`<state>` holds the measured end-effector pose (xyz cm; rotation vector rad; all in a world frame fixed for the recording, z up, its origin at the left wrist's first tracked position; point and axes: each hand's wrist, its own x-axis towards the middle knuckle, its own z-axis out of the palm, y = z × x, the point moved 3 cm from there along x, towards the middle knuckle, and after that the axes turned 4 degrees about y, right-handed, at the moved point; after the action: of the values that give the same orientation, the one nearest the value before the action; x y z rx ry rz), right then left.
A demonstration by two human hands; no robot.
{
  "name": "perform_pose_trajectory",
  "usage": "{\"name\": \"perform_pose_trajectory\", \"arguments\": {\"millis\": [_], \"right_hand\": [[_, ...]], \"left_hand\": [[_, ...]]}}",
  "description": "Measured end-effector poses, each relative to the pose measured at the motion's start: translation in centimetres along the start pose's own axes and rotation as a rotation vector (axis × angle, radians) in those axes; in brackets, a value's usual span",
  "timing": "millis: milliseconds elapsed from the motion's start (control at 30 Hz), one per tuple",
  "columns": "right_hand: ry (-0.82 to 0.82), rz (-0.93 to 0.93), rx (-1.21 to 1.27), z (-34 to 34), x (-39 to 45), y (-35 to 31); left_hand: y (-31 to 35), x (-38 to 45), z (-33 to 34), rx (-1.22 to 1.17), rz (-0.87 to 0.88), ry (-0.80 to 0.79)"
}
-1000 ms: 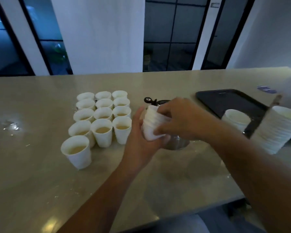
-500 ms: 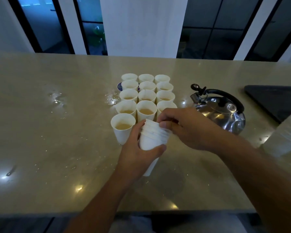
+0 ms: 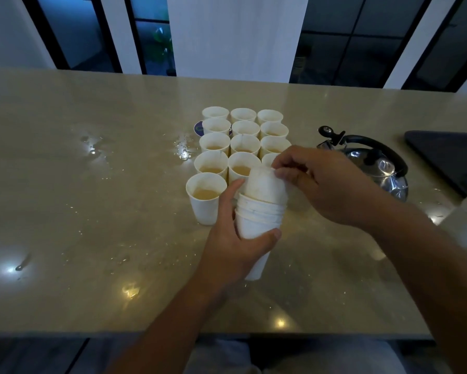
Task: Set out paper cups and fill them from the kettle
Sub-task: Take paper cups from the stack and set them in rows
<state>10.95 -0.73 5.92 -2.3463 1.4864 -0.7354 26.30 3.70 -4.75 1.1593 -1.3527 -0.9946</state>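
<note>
Cup stack [image 3: 256, 222] upright, rims up.

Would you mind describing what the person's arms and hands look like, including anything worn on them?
Both forearms are bare as far as the frame shows, with no sleeves in view. The left hand and right hand wear no gloves, and no rings, watch or bracelet can be seen.

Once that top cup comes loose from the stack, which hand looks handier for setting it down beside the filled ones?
Probably the right hand: it already pinches the top white paper cup, above the filled paper cups. The left hand grips the stack of white paper cups.
</note>
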Motion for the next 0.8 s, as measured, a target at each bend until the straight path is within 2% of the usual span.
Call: {"name": "perform_pose_trajectory", "arguments": {"millis": [100, 133, 200, 333, 467, 600, 800], "right_hand": [[-0.201, -0.012, -0.056, 0.7, -0.5, 0.2], [-0.218, -0.019, -0.061, 0.7, -0.6, 0.3], [-0.128, -0.028, -0.045, 0.3, -0.6, 0.4], [0.176, -0.038, -0.022, -2.2, -0.9, 0.3], [0.239, -0.121, -0.084, -3.8, -1.4, 1.1], [0.114, -0.269, -0.103, -1.9, -2.0, 2.7], [-0.08, -0.273, -0.033, 3.5, -2.0, 4.7]], "left_hand": [[0.1, 0.3, 0.3, 0.013, 0.055, 0.037], [0.1, 0.4, 0.3, 0.026, 0.061, 0.054], [-0.1, 0.4, 0.2, 0.039, 0.048, 0.077], [-0.4, -0.1, -0.5, 0.085, 0.021, 0.054], [-0.4, -0.9, -1.5, 0.138, -0.046, 0.001], [-0.2, -1.5, -2.5, 0.23, -0.042, -0.043], [0.3, -1.5, -3.3, 0.336, 0.0, -0.098]]}}
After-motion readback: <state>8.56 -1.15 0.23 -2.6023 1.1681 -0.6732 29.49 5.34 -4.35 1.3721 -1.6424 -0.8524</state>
